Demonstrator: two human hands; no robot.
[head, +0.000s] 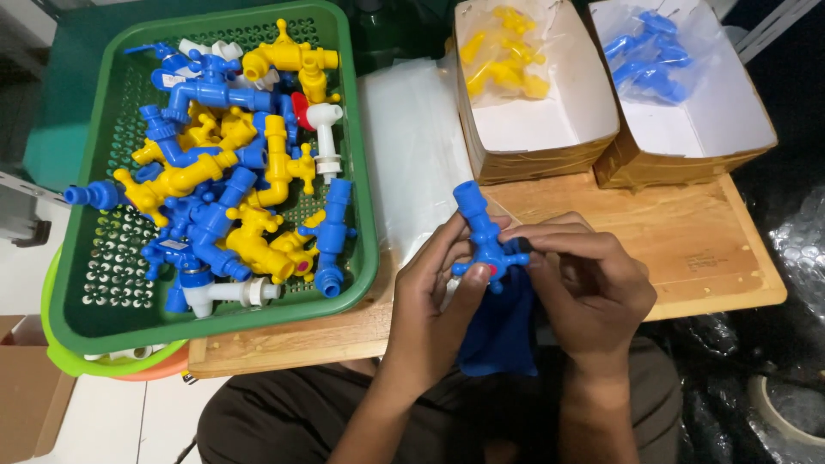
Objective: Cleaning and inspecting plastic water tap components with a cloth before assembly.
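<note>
A blue plastic tap (483, 236) with a cross handle is held upright above the wooden table's (687, 249) front edge. My left hand (434, 296) grips it from the left, thumb against the handle. My right hand (584, 283) pinches the handle's right side with its fingertips. A blue cloth (501, 331) hangs under the tap between both hands.
A green perforated basket (357, 172) at the left holds several blue, yellow and white taps. A stack of clear plastic bags (412, 146) lies in the middle. Two cardboard boxes at the back hold bagged yellow taps (503, 51) and bagged blue taps (649, 51).
</note>
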